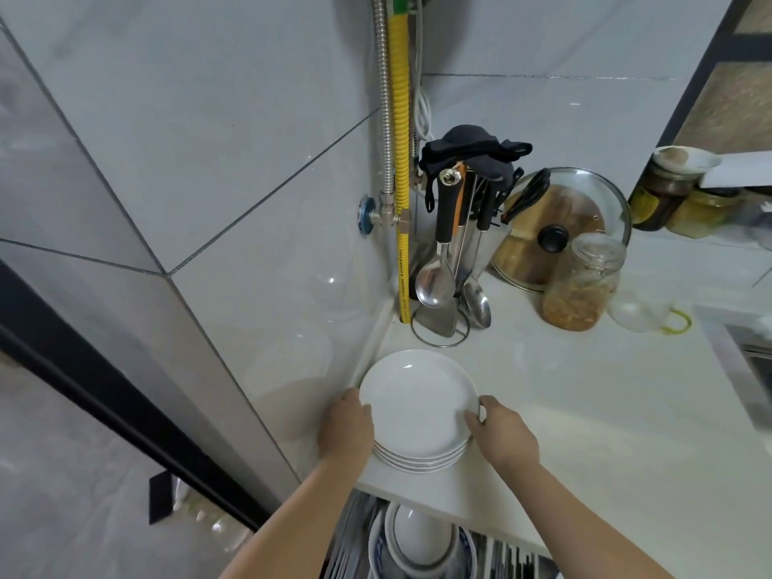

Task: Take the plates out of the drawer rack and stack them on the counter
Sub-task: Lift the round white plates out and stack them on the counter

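The left hand and right hand each held a curled grip on opposite rims of the plates, a white stack resting on the counter near its front edge. Below, the drawer rack held bowls; a utensil stand stood behind the stack

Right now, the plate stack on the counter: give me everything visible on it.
The plate stack is about four round, shallow white plates, glossy like glazed ceramic, with thin dark lines at the lower rims. They are nested evenly, upright, and sit on the white counter near its front edge, close to the left wall, above the open drawer rack. The left hand grips the left side, the right hand the right rim.
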A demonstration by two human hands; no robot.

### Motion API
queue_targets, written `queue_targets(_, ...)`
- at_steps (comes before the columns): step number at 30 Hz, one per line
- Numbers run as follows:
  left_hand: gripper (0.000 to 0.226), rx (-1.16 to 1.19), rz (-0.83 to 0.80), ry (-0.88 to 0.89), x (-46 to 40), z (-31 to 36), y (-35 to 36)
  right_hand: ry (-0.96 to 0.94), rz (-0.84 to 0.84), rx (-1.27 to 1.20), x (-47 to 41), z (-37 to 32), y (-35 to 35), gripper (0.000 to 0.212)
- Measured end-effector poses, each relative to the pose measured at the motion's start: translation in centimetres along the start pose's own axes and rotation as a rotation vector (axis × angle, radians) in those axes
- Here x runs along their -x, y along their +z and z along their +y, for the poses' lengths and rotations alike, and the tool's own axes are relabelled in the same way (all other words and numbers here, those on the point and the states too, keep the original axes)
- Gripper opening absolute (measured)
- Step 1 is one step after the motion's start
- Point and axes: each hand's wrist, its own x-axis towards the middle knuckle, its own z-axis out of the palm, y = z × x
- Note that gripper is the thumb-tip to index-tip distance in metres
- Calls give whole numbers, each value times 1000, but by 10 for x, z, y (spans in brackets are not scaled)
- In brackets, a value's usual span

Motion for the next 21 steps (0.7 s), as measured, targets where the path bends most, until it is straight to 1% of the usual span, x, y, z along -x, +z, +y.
queue_targets(3,30,94,-25,-36,17,-1,0,6,-6,-50,10,6,-2,35)
queue_targets(7,24,232,-48,-81,54,-7,8,-50,22,-93,35,19,-3,30)
queue_targets(9,25,223,-20,-81,78,-13,15,-106,43,-69,52,30,-2,28)
queue_targets(12,32,141,-19,-37,114,-18,35,-155,43,-30,81,54,5,28)
queue_targets(15,32,51,-117,27,148,-15,60,-148,21,-13,109,88,11,28)
queue_targets(19,33,-52,-286,99,188,-2,100,-105,-11,49,147,149,19,20)
queue_targets(21,27,-71,-364,119,206,7,121,-64,-48,87,166,183,25,24)
